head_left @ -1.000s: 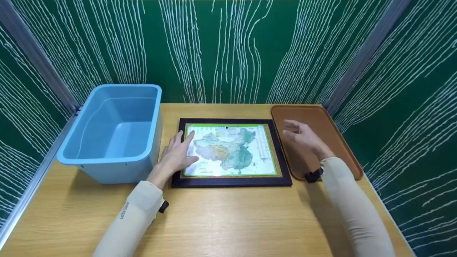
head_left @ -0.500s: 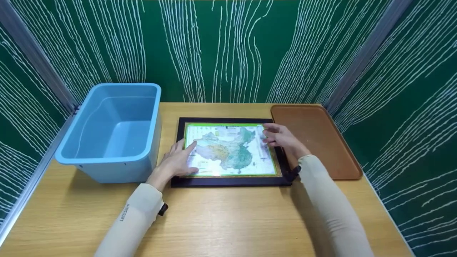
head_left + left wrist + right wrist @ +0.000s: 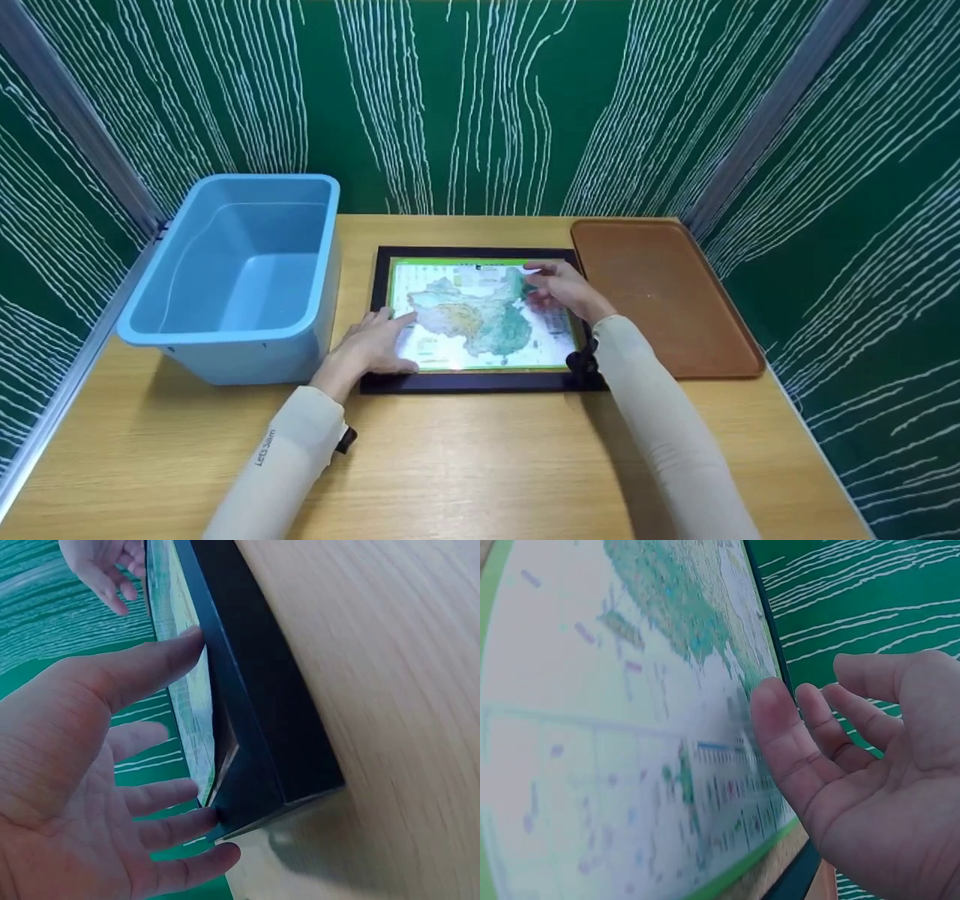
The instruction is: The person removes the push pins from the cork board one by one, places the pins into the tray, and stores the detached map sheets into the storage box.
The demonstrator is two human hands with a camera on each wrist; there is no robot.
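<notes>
The left sleeve (image 3: 277, 457) is displaying printed black lettering that reads "Lets Slim". The map (image 3: 465, 315), a sheet with a green border, is carrying print too small to read. It is lying inside the black picture frame (image 3: 480, 383), which is resting flat on the wooden table (image 3: 480, 465) between the blue plastic tub (image 3: 247, 360) and the brown tray (image 3: 656, 300).

The left hand (image 3: 373, 343) is resting at the left side of the frame, fingers and thumb standing apart, the thumb reaching the map's edge near the front corner. The right hand (image 3: 566, 290) is extending over the map's right part, fingers loosely bent and thumb standing apart; whether the fingertips are touching the surface cannot be told.

Compared with one second earlier, the right hand is now positioned over the map instead of the tray, and the left fingers are sitting slightly closer to the front edge. Frame, tub and tray are holding their places.
</notes>
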